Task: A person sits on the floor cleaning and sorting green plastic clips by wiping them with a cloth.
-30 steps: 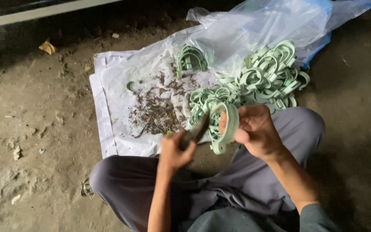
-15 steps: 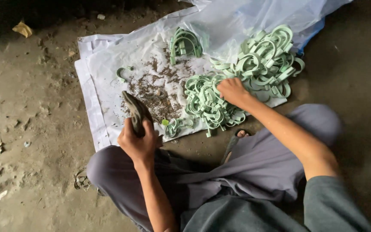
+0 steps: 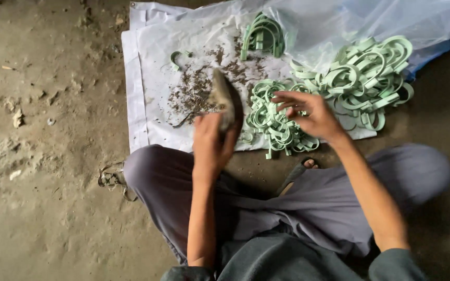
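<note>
1. Half a second ago my right hand (image 3: pixel 308 114) lay down on the nearer heap of pale green rings (image 3: pixel 277 122); now it is lifted just above that heap, fingers spread. My left hand (image 3: pixel 212 143) and its tool have shifted from left of centre toward the middle of the frame, close beside the heap.
2. My left hand is wrapped tight around the handle of a dark, worn blade (image 3: pixel 225 99), which points up the frame over the brown shavings (image 3: pixel 196 93).
3. My right hand is open and loose and holds nothing; its fingertips hover over the top of the nearer heap, and I cannot tell whether any of them brush a ring.
4. A bigger pile of rings (image 3: pixel 371 78) sits at upper right, beside the clear plastic bag (image 3: pixel 350 23); a small stack (image 3: pixel 262 36) stands at top centre.
5. All of it lies on a white sheet (image 3: pixel 147 62) whose left edge runs down the upper left of the frame; bare dirt floor (image 3: pixel 42 156) spreads to the left of it. My crossed legs (image 3: pixel 298 203) fill the lower middle, up against the sheet's near edge.
</note>
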